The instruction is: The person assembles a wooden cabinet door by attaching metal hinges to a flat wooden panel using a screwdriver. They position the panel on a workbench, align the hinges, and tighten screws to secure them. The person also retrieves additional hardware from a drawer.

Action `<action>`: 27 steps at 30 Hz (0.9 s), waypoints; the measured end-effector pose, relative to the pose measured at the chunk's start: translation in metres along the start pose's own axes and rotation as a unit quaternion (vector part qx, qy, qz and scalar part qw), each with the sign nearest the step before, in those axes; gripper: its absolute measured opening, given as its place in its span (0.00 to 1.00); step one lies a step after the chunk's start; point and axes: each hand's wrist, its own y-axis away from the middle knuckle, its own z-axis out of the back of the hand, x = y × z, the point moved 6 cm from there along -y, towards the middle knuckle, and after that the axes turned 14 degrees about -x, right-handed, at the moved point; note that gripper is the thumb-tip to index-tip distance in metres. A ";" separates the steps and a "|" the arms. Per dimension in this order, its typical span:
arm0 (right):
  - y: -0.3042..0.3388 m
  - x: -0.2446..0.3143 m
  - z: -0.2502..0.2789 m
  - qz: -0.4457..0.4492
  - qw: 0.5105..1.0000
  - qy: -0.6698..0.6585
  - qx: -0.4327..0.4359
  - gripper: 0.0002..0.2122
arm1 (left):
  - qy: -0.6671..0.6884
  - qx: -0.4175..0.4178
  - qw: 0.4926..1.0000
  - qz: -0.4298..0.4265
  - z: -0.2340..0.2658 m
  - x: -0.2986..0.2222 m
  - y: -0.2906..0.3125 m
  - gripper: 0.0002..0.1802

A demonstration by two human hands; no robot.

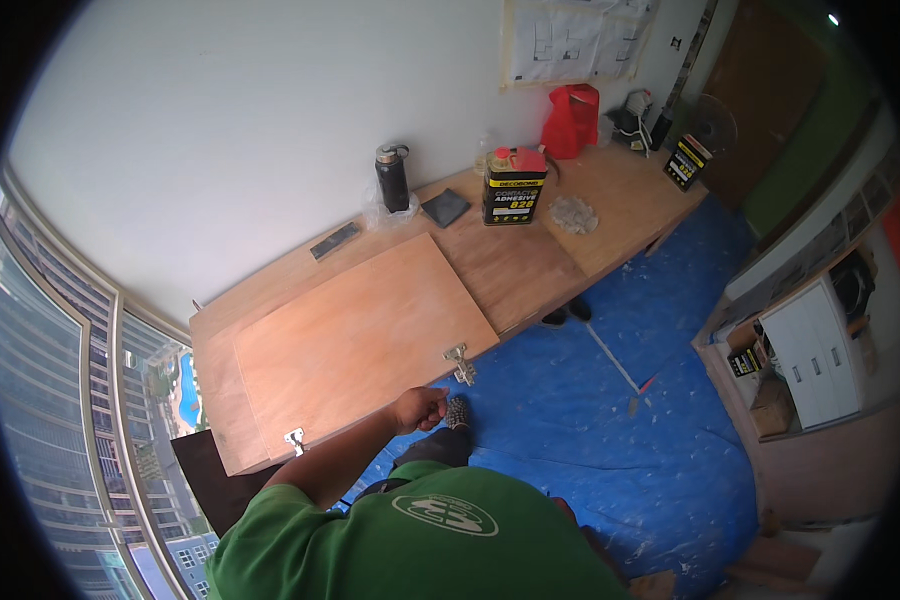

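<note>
My left hand point(420, 409) is closed, fingers curled in, just off the near edge of a flat wooden panel point(360, 330). Whatever it may hold is too small or hidden to make out. The panel lies on a long wooden workbench point(530, 262). Just above my hand, a metal cabinet hinge point(460, 364) sits at the panel's near right corner and sticks out past the edge. A second hinge point(295, 440) is on the same edge farther left, beside my forearm. My right hand does not show.
Behind the panel are a dark water bottle point(392, 180), a dark square pad point(445, 207) and an adhesive can point(513, 190). A red bag point(571, 122) stands farther right. Blue sheeting point(610, 430) covers the floor. A white cabinet point(812, 350) is at right, windows point(45, 330) at left.
</note>
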 end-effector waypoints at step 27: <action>-0.177 0.843 -0.239 0.446 0.880 0.038 0.162 0.17 | 0.281 -0.357 0.876 -0.164 0.101 -0.092 0.006 0.12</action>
